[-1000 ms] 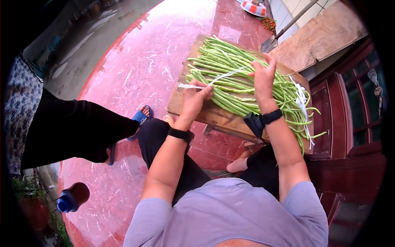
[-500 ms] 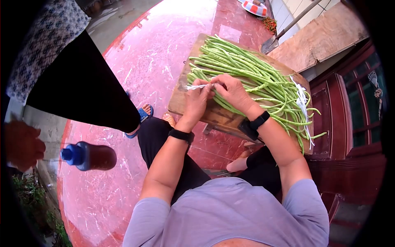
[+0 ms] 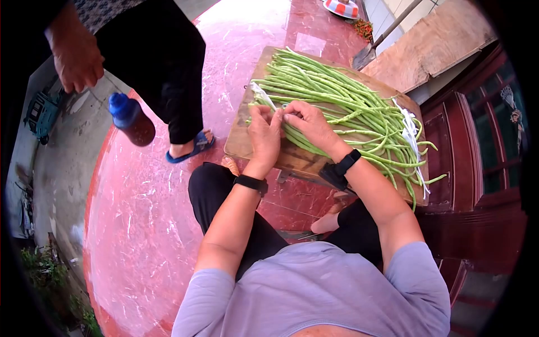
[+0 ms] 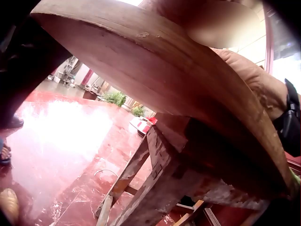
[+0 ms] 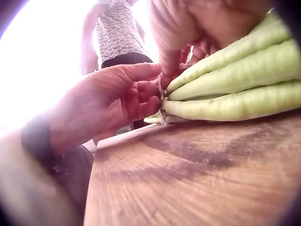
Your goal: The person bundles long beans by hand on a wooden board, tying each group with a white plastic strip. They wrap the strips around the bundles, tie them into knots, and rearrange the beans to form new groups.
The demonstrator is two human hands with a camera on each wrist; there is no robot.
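Long, slender green beans point(image 3: 331, 84) lie across a wooden table point(image 5: 188, 183) with streaky grain. At the bean ends, the left hand point(image 3: 265, 135) and right hand point(image 3: 311, 126), thumbs close together and fingers curled, pinch a narrow, crinkled white strip point(image 3: 263, 96).

Head view: bare left hand point(image 3: 265, 136) and bare right hand point(image 3: 309, 124) cover part of the thin white plastic strip point(image 3: 263, 95); small red-orange pile point(image 3: 364, 31) too tiny to identify; round red-and-white dish point(image 3: 342, 9) cropped at top. Right wrist: long slim green beans point(image 5: 235, 84) run off right edge, right hand cut off above. Left wrist: brown wooden board point(image 4: 141, 56) hides most beans; tan blur point(image 4: 225, 26) unidentifiable.
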